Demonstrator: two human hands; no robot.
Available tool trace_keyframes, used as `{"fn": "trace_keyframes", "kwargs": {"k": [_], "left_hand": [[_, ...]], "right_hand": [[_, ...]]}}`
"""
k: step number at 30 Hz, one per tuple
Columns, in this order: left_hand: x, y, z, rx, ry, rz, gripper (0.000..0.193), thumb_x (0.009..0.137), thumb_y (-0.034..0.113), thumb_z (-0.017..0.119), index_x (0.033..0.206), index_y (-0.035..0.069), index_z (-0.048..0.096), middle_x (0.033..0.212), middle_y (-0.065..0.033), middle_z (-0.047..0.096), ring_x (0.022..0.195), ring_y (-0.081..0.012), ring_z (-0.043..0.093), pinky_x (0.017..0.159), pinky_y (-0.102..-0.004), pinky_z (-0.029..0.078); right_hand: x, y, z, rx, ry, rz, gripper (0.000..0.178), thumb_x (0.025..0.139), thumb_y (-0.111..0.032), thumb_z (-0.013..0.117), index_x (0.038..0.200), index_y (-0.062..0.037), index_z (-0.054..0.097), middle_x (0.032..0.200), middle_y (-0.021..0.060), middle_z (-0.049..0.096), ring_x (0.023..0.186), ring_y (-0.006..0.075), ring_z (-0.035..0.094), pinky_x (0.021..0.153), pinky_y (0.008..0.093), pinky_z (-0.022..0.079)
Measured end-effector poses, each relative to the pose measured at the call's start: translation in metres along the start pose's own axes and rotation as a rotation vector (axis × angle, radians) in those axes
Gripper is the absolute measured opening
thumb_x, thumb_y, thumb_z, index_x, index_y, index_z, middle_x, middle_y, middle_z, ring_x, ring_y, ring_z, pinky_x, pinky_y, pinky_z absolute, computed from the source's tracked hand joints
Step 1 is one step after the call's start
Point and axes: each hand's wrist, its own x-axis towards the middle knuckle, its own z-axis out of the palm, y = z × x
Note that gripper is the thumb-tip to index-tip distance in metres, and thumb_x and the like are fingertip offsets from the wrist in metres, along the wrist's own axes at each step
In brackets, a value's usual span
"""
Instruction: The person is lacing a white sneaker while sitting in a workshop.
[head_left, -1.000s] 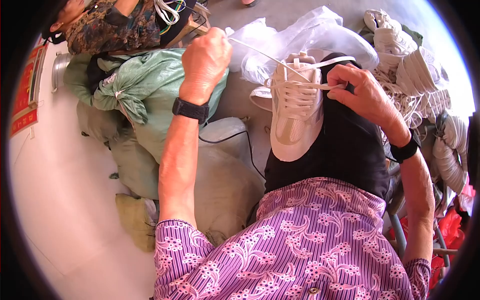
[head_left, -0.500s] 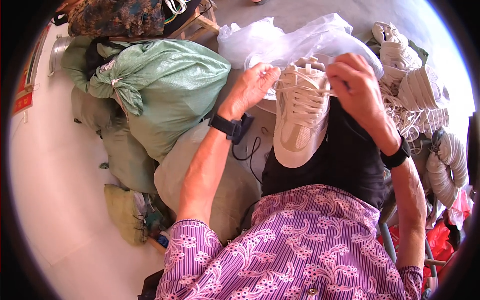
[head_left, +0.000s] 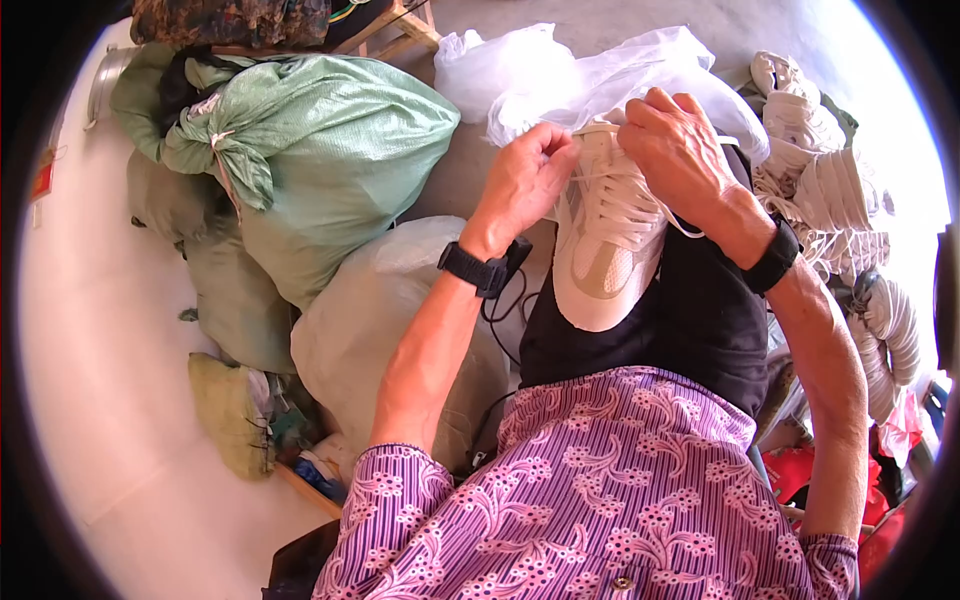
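Note:
A cream-white sneaker (head_left: pixel 608 255) rests on my lap over black trousers, its toe pointing toward me. White laces cross its front in several rows. My left hand (head_left: pixel 530 180) is at the upper left of the shoe, thumb and forefinger pinched together on a shoelace. Over the upper right of the shoe, my right hand (head_left: pixel 680 150) has its fingers curled closed near the top eyelets. A loose length of lace hangs below that hand. What the right fingertips grip is hidden behind the knuckles.
A large green sack (head_left: pixel 340 150) stands at the left, with a pale plastic bag (head_left: pixel 390 330) nearer me. Clear plastic bags (head_left: pixel 560 80) lie beyond the shoe. Stacked light-coloured shoe parts (head_left: pixel 840 185) are at the right, above red bags (head_left: pixel 790 475).
My right hand has moved left and in over the top of the shoe. My left hand has shifted slightly right and nearer. A loose lace now hangs under the right hand.

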Motion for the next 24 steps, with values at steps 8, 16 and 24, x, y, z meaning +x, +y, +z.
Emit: {"fn": "trace_keyframes", "kwargs": {"k": [8, 16, 24], "left_hand": [[0.038, 0.023, 0.013, 0.442, -0.003, 0.546, 0.026, 0.086, 0.023, 0.062, 0.105, 0.006, 0.064, 0.1, -0.0135, 0.057, 0.091, -0.0258, 0.06, 0.08, -0.0335, 0.049], [0.037, 0.026, 0.012, 0.294, -0.11, 0.355, 0.022, 0.085, 0.021, 0.063, 0.101, 0.006, 0.066, 0.099, -0.0098, 0.056, 0.089, -0.0207, 0.058, 0.083, -0.0305, 0.047], [0.031, 0.024, 0.004, 0.255, 0.023, 0.365, 0.021, 0.085, 0.021, 0.063, 0.083, 0.001, 0.06, 0.085, -0.0039, 0.054, 0.077, -0.0128, 0.051, 0.071, -0.0263, 0.043]], "right_hand": [[-0.007, -0.009, 0.006, 0.177, 0.095, 0.021, 0.019, 0.07, -0.002, 0.06, 0.089, -0.0067, 0.058, 0.095, 0.0063, 0.054, 0.096, 0.0248, 0.051, 0.08, 0.0376, 0.04], [-0.007, 0.002, -0.002, 0.404, 0.086, 0.016, 0.013, 0.078, -0.005, 0.057, 0.091, -0.006, 0.06, 0.079, 0.0125, 0.063, 0.08, 0.0338, 0.061, 0.07, 0.041, 0.047], [-0.045, 0.023, -0.054, 0.673, 0.006, 0.312, 0.016, 0.088, -0.015, 0.055, 0.089, 0.0002, 0.06, 0.075, 0.014, 0.062, 0.07, 0.0277, 0.058, 0.066, 0.0344, 0.046]]}}
